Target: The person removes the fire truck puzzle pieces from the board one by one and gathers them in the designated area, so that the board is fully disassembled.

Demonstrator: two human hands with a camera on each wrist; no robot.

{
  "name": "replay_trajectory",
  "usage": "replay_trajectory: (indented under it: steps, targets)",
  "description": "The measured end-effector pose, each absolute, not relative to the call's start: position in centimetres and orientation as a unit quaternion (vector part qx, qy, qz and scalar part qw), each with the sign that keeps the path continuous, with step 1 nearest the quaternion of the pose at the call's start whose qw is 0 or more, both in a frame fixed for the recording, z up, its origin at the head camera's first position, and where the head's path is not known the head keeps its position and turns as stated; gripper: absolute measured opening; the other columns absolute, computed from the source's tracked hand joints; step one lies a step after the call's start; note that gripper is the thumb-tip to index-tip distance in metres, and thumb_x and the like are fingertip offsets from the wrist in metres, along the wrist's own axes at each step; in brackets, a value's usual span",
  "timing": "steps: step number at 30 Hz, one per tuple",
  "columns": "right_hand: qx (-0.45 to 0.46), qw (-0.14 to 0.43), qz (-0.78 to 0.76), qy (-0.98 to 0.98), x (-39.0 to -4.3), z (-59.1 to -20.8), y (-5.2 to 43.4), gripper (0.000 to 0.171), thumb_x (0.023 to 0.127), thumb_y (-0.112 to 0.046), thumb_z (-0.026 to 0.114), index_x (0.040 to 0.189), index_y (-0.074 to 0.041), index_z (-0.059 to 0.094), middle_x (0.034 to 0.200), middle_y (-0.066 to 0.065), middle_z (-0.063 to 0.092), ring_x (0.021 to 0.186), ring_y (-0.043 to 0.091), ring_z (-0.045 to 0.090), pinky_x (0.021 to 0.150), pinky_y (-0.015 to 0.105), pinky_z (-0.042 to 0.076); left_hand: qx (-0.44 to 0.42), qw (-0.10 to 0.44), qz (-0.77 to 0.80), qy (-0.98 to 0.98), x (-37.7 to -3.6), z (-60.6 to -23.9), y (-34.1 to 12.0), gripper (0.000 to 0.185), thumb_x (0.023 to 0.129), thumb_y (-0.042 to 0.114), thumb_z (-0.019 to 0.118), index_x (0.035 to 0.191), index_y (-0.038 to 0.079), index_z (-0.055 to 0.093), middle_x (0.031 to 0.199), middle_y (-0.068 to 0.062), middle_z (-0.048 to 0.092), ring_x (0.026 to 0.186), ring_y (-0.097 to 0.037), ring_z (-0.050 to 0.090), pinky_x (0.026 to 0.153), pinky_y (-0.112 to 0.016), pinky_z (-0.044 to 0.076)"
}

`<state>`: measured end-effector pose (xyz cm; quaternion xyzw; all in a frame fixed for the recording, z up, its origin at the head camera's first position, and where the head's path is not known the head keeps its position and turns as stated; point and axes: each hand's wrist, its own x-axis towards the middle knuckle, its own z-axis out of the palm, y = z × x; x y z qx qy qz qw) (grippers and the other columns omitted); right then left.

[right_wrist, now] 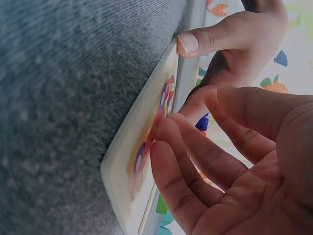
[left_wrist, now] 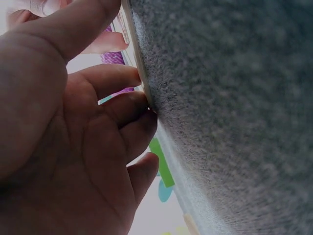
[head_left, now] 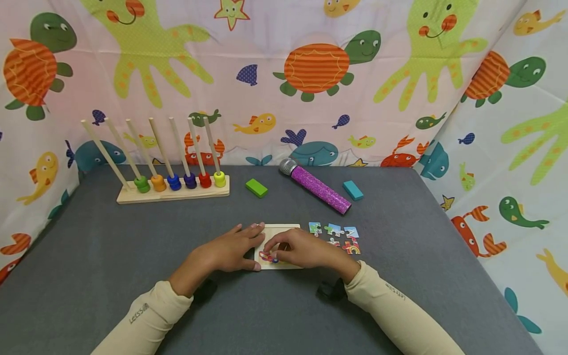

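A small wooden puzzle board (head_left: 277,266) lies on the grey table, part of its colourful picture (head_left: 267,257) showing at the lower left. My left hand (head_left: 232,249) spreads along the board's left side, thumb at the near corner and fingertips by the far corner. In the left wrist view those fingers (left_wrist: 115,81) touch the board's edge. Over the board arches my right hand (head_left: 306,248), its bent fingers (right_wrist: 164,159) touching the picture in the right wrist view. No loose piece shows between thumb and index finger. Several jigsaw pieces (head_left: 335,230) lie right of the board, partly behind the right hand.
Behind the hands lie a green block (head_left: 256,188), a glittery purple microphone (head_left: 318,189) and a blue block (head_left: 353,190). A wooden peg rack (head_left: 173,195) with coloured rings stands at the back left. A sea-animal curtain (head_left: 262,101) hangs behind.
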<state>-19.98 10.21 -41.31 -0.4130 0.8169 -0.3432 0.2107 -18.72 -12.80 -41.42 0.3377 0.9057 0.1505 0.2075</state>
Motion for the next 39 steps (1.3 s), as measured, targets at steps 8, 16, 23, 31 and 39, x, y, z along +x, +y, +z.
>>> replay_trajectory:
  steps: [8,16,23,31,39]
  targets:
    - [-0.411,0.198,-0.365,0.812,-19.9,-41.1,10.2,0.02,0.096,-0.004,0.061,0.114,-0.01,0.069,0.107,0.0,0.064,0.082,0.013,0.056,0.07,0.024,0.047,0.334,0.213,0.153,0.905,-18.7,-41.3,-12.8,0.077,0.091,0.04,0.067,0.151,0.005,0.035,0.16,-0.011,0.017,0.146,-0.026,0.015,0.115,-0.051,0.006]
    - [-0.428,0.157,-0.377,0.807,-19.8,-41.6,9.6,0.021,0.092,-0.001,0.064,0.113,-0.006,0.068,0.111,0.004,0.064,0.093,0.015,0.06,0.08,0.028,0.052,0.33,0.213,0.158,0.906,-18.7,-41.2,-12.7,0.076,0.091,0.039,0.068,0.151,0.008,0.035,0.16,-0.011,0.018,0.146,-0.026,0.015,0.115,-0.052,0.007]
    - [-0.437,0.155,-0.358,0.81,-19.5,-41.9,9.0,0.025,0.093,-0.006,0.065,0.119,-0.005,0.068,0.101,0.001,0.065,0.08,0.006,0.053,0.073,0.028,0.05,0.324,0.215,0.162,0.907,-18.6,-41.2,-12.7,0.076,0.091,0.039,0.068,0.151,0.007,0.035,0.16,-0.011,0.018,0.146,-0.026,0.016,0.115,-0.051,0.009]
    - [-0.415,0.173,-0.382,0.808,-19.5,-41.6,9.6,0.019,0.094,-0.006,0.065,0.113,-0.003,0.069,0.093,-0.002,0.065,0.076,0.006,0.053,0.07,0.025,0.048,0.332,0.211,0.166,0.904,-18.7,-41.4,-12.6,0.075,0.09,0.039,0.069,0.15,0.006,0.037,0.16,-0.011,0.018,0.146,-0.027,0.015,0.115,-0.051,0.008]
    - [-0.377,0.189,-0.397,0.815,-19.6,-40.8,10.1,0.013,0.093,-0.004,0.064,0.105,-0.008,0.068,0.086,-0.005,0.063,0.077,0.01,0.057,0.071,0.027,0.049,0.339,0.19,0.17,0.906,-19.1,-41.5,-12.7,0.075,0.086,0.039,0.075,0.145,0.004,0.045,0.158,-0.012,0.025,0.146,-0.03,0.015,0.115,-0.05,0.014]
